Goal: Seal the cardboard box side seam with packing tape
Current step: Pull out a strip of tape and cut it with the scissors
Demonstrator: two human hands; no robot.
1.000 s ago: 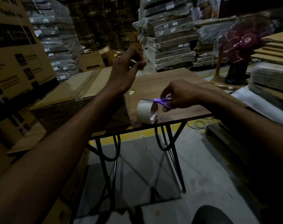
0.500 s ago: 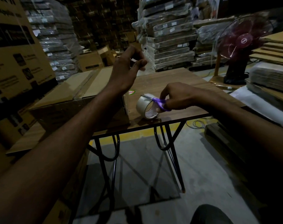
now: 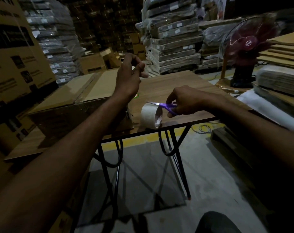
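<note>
Scissors (image 3: 161, 105) with purple handles sit in the right hand (image 3: 186, 101) at the centre right of the frame, fingers closed around the handles, the blades pointing left over the top of the tape roll (image 3: 151, 116). That roll stands on its edge on the table (image 3: 176, 81), close to the near rim, just right of the box (image 3: 72, 105). The box lies at the centre left, its top flaps shut and a glossy strip of tape running along the flap seam; its dark near side faces the camera, and a clear strip of tape (image 3: 130, 106) seems to rise from its right corner toward the left hand (image 3: 129, 76), though the dim light makes this hard to confirm. The left hand is raised above the box's right end, fingers curled with thumb and fingertips pinched together; what they grip is too small to tell for certain. A small round sticker (image 3: 136, 96) lies on the table just behind the left wrist. At the upper right a red fan (image 3: 247, 42) stands beside stacks of flat cardboard (image 3: 284, 52). Wrapped bundles (image 3: 174, 41) are piled across the upper middle, and a large printed carton (image 3: 13, 52) fills the upper left. Black table legs (image 3: 176, 152) cross below the tabletop over a grey floor with a yellow line (image 3: 139, 139).
</note>
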